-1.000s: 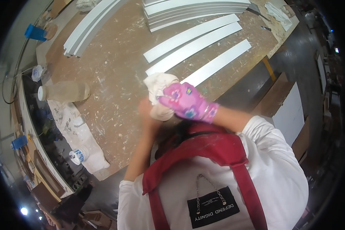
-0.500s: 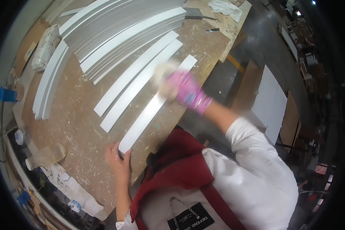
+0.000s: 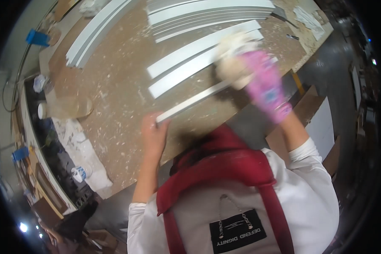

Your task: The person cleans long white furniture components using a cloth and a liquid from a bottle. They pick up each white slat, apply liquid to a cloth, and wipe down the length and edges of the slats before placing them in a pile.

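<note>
My bare left hand [image 3: 153, 131] pinches the near end of a narrow white strip [image 3: 192, 101]. The strip is turned so that a thin edge shows, and a dark shadow lies on the table beside it. My right hand [image 3: 264, 84], in a pink patterned glove and blurred by motion, is closed on an off-white wad of cloth [image 3: 235, 59]. That wad is over the strip's far part and hides much of it. Two flat white strips [image 3: 178, 78] lie side by side just beyond, partly behind the wad.
Stacked white strips [image 3: 211, 17] lie at the back of the worn brown table [image 3: 118, 97], more strips [image 3: 98, 34] at the left. A cloudy bottle [image 3: 67, 109] and a small white tub [image 3: 78, 173] are near the left edge. A white cloth [image 3: 308, 23] lies far right; boards [image 3: 321, 120] stand beyond the table.
The strip between my hands has gone from lying flat to showing its narrow edge. The cloth wad remains in my right hand over its far part. The whole view has turned and shifted.
</note>
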`<state>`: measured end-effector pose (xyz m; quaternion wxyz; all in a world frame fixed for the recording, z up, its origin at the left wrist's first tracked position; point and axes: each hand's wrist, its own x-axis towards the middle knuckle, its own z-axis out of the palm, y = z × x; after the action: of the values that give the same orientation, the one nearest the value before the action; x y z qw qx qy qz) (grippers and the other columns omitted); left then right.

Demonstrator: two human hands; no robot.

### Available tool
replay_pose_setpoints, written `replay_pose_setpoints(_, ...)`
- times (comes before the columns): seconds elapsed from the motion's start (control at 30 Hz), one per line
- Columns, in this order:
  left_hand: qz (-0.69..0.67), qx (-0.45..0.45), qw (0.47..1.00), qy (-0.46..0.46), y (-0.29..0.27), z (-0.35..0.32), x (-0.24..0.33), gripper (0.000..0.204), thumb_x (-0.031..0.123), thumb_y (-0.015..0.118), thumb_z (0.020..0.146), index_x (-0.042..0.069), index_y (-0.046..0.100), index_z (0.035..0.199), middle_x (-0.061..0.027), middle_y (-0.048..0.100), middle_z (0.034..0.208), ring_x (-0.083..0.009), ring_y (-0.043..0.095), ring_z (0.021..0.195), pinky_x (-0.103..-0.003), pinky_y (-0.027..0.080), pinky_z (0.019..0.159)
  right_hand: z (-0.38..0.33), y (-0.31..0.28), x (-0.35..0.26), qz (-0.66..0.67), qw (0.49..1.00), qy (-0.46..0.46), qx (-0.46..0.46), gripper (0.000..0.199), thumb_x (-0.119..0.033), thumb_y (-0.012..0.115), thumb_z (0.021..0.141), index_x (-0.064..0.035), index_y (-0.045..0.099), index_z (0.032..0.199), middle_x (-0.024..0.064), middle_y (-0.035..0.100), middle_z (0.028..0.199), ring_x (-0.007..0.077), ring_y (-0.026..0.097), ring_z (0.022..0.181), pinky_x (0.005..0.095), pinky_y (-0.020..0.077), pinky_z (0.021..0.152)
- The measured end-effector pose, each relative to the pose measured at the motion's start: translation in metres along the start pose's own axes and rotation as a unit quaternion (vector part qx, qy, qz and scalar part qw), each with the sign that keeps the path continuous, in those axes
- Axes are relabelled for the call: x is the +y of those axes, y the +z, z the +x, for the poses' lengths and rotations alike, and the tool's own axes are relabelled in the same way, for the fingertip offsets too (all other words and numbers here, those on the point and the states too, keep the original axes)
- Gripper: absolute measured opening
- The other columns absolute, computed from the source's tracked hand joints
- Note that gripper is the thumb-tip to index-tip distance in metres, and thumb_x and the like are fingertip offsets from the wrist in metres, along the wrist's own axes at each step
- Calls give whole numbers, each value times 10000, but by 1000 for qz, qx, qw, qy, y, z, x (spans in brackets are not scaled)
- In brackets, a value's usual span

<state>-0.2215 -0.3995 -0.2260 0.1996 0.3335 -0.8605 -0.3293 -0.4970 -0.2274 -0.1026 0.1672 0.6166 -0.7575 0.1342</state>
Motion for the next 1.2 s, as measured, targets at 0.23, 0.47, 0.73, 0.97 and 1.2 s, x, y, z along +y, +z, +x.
replay_pose_setpoints(0.23, 28, 15, 997, 73, 2, 4, -2, 213, 152, 762, 687, 73, 658, 856, -74, 586, 805, -269, 546, 844, -375, 376, 772, -26, 79, -66, 241, 956, 35, -166, 329, -221, 571, 794, -111, 592, 1104, 107, 601, 1063, 253, 573, 990, 381, 461, 862)
replay_pose_setpoints(0.47, -18, 27, 994, 104, 8, 8, -2, 182, 147, 757, 701, 76, 669, 844, -56, 587, 821, -259, 531, 847, -363, 368, 782, -52, 47, 7, -7, 979, 64, -196, 469, -205, 542, 788, -21, 538, 1220, 161, 578, 1158, 321, 528, 1111, 406, 402, 992)
replay_pose_setpoints(0.73, -37, -8, 996, 84, -5, 7, -13, 202, 117, 727, 728, 61, 659, 911, -68, 602, 902, -272, 531, 913, -379, 380, 835, 0, 92, -70, 164, 974, 21, -154, 255, -260, 529, 833, -109, 597, 1027, 127, 596, 993, 280, 595, 930, 403, 495, 809)
replay_pose_setpoints(0.97, -221, 106, 968, -46, 14, -5, -16, 240, 121, 753, 695, 56, 664, 908, -77, 598, 916, -278, 512, 943, -391, 402, 828, 52, 68, -169, 225, 931, -23, -287, 506, -232, 604, 769, -60, 495, 1232, 187, 543, 1212, 361, 511, 1140, 412, 439, 955)
replay_pose_setpoints(1.2, -47, 83, 995, 0, 10, 1, -17, 344, 126, 778, 648, 57, 646, 957, -74, 596, 905, -294, 505, 958, -384, 415, 855, 41, 75, -149, 165, 962, -3, -218, 303, -258, 572, 802, -64, 541, 1033, 172, 572, 992, 335, 586, 929, 423, 500, 773)
